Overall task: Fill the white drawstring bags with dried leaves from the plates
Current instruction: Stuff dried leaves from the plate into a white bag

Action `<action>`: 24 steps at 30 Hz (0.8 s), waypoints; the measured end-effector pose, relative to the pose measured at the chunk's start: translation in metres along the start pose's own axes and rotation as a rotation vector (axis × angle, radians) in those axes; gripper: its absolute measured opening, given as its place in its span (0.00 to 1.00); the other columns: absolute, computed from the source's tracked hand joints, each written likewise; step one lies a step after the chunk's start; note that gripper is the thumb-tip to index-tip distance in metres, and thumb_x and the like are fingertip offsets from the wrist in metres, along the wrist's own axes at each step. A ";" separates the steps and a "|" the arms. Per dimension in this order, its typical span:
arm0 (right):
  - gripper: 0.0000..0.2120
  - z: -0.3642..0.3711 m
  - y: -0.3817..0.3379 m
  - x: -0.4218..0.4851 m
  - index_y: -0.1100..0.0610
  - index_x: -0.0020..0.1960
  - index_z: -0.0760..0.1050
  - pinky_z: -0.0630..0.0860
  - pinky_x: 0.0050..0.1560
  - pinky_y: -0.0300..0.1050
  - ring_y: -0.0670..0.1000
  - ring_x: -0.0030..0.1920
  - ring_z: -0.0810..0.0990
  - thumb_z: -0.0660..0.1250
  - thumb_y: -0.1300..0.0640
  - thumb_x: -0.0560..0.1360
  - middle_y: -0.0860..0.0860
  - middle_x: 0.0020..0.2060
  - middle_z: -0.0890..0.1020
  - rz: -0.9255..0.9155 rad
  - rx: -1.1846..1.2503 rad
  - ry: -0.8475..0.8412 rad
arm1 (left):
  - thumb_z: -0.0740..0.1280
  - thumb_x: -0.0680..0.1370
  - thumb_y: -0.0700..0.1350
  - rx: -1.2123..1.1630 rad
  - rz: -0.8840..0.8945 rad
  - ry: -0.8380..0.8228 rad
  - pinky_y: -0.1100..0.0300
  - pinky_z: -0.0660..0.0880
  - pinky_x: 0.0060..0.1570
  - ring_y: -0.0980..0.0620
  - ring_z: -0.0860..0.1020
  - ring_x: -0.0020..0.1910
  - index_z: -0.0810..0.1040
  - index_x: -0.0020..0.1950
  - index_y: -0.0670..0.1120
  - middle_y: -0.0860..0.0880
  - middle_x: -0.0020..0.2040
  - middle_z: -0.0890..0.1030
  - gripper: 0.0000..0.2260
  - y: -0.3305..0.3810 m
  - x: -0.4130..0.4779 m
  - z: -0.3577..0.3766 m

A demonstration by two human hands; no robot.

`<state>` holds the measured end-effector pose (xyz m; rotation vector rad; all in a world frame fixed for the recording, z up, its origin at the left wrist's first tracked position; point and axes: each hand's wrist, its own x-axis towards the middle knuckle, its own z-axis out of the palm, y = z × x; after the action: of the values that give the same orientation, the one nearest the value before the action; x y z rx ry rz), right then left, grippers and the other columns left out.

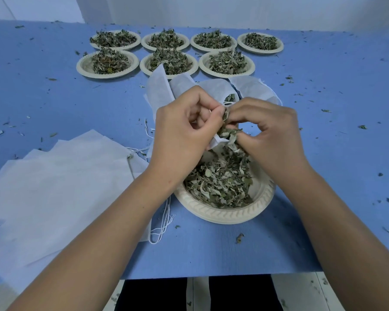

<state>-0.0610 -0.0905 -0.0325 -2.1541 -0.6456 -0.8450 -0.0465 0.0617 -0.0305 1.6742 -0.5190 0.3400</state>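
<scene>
White drawstring bag [215,141], likely limp and light: left hand [182,129] pinches its mouth hem, probably the best hold; right hand [272,133] pinches crumbly dried leaves [228,133] above plate [264,197].

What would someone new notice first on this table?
The two hands at centre: the left hand pinches a white bag while the right hand feeds dried leaves into it, above a half-full plate. Behind, seven heaped plates sit in two rows; empty bags lie stacked at left.
</scene>
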 end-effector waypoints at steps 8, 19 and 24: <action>0.15 -0.011 -0.006 0.001 0.62 0.44 0.81 0.66 0.60 0.49 0.54 0.54 0.75 0.56 0.60 0.75 0.50 0.44 0.83 -0.096 -0.062 0.033 | 0.68 0.78 0.38 -0.022 -0.033 0.120 0.62 0.70 0.25 0.57 0.72 0.22 0.76 0.41 0.41 0.50 0.26 0.74 0.06 -0.003 0.004 -0.001; 0.13 -0.019 -0.002 0.001 0.57 0.50 0.79 0.58 0.65 0.58 0.50 0.62 0.70 0.73 0.50 0.70 0.44 0.50 0.80 -0.051 -0.157 -0.071 | 0.68 0.78 0.39 -0.057 -0.049 0.168 0.65 0.69 0.24 0.56 0.72 0.20 0.76 0.41 0.44 0.52 0.25 0.75 0.06 -0.003 0.005 -0.004; 0.08 -0.011 -0.004 0.000 0.59 0.41 0.80 0.56 0.62 0.51 0.51 0.55 0.73 0.76 0.55 0.70 0.47 0.40 0.82 -0.096 -0.202 -0.045 | 0.67 0.78 0.38 -0.084 -0.076 0.177 0.64 0.69 0.25 0.56 0.71 0.20 0.76 0.41 0.43 0.53 0.24 0.74 0.06 -0.003 0.006 -0.004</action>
<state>-0.0675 -0.0967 -0.0244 -2.3438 -0.7181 -0.9510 -0.0397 0.0652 -0.0298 1.5616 -0.3324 0.4012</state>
